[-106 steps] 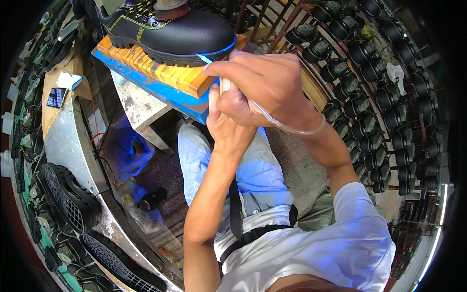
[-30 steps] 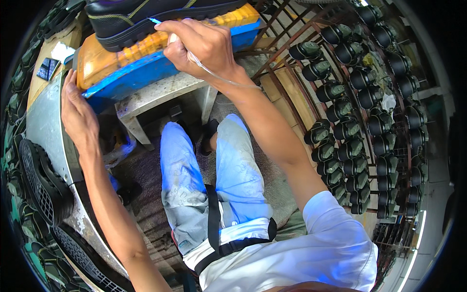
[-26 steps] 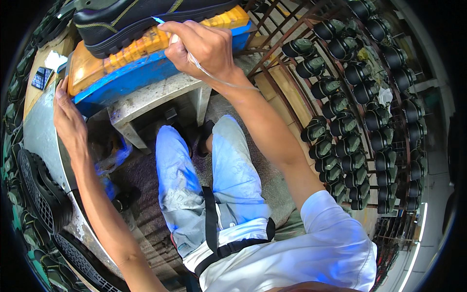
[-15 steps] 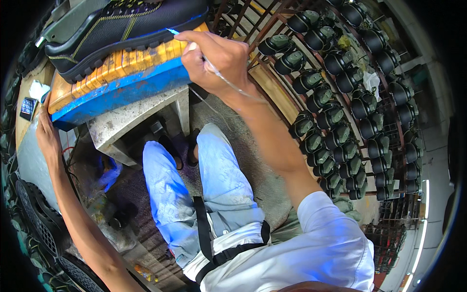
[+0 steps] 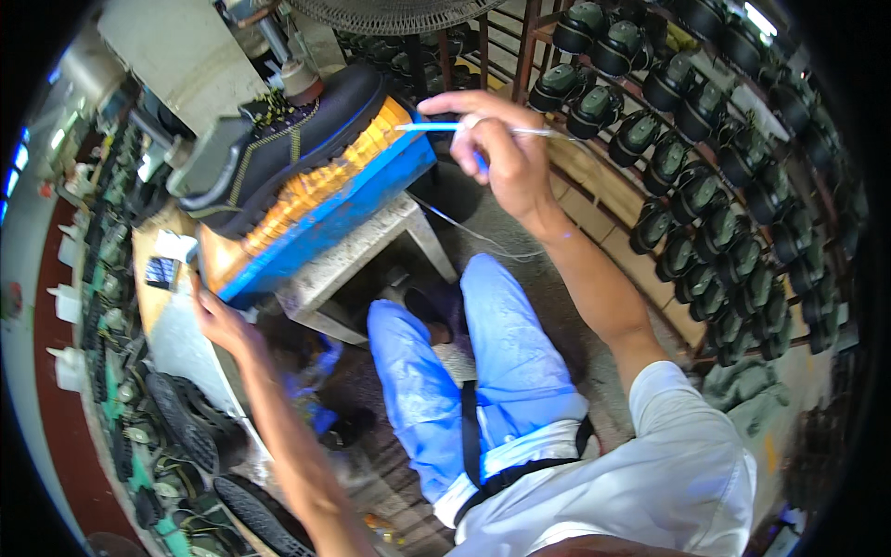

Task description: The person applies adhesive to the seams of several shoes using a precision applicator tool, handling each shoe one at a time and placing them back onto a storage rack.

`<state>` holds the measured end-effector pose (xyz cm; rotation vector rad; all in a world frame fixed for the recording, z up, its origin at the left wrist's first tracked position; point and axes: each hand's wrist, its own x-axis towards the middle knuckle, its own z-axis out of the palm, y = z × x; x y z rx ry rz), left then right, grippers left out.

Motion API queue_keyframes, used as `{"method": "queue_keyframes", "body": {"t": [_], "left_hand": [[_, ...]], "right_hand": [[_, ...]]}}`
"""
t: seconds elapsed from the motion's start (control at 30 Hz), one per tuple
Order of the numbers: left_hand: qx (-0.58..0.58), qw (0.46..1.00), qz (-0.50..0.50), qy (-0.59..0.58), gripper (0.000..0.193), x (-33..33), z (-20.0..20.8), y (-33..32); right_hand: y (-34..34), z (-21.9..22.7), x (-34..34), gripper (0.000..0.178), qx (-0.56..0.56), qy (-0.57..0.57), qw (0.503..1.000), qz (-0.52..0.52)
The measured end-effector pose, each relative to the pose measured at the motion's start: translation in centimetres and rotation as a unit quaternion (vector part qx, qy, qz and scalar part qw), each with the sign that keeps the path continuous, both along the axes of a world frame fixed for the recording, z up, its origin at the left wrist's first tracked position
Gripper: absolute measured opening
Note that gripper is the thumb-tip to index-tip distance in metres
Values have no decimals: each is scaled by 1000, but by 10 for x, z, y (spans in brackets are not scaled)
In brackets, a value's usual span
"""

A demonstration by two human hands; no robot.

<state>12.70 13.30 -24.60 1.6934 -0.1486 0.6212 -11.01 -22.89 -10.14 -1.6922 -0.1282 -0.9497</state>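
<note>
A black shoe [image 5: 264, 162] with yellow stitching lies on a yellow-orange ribbed pad [image 5: 320, 176], which tops a blue block [image 5: 357, 190]. A round metal presser [image 5: 300, 82] comes down onto its toe area. My right hand [image 5: 506, 153] is off the pad's right end, closed around a thin pale-blue pen-like tool [image 5: 432, 127]. The tool's tip points left toward the pad; a thin pale cord trails from its back. My left hand [image 5: 223, 325] rests at the left end of the block, fingers stretched along its edge and partly blurred.
Racks of black shoes [image 5: 705, 223] fill the right side. A mesh fan guard [image 5: 394, 11] stands behind the block. More shoes and soles [image 5: 190, 422] line the left. A small dark keypad-like item [image 5: 161, 271] lies beside my left hand, and a pale metal stand [image 5: 348, 278] holds the block.
My view has shifted, so more of the metal machine and left wall shows. My right hand has drawn away from the shoe's edge, its index finger straighter. The left hand stays by the block's end.
</note>
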Motion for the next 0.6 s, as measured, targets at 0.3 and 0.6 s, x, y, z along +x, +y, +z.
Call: {"method": "queue_keyframes", "body": {"t": [0.3, 0.6], "left_hand": [[91, 988, -120, -40, 35, -204, 31, -72], [410, 889, -145, -143, 97, 18, 181, -93]], "right_hand": [[63, -44, 62, 49, -255, 92, 960, -70], [42, -42, 134, 104, -261, 177, 943, -107]]}}
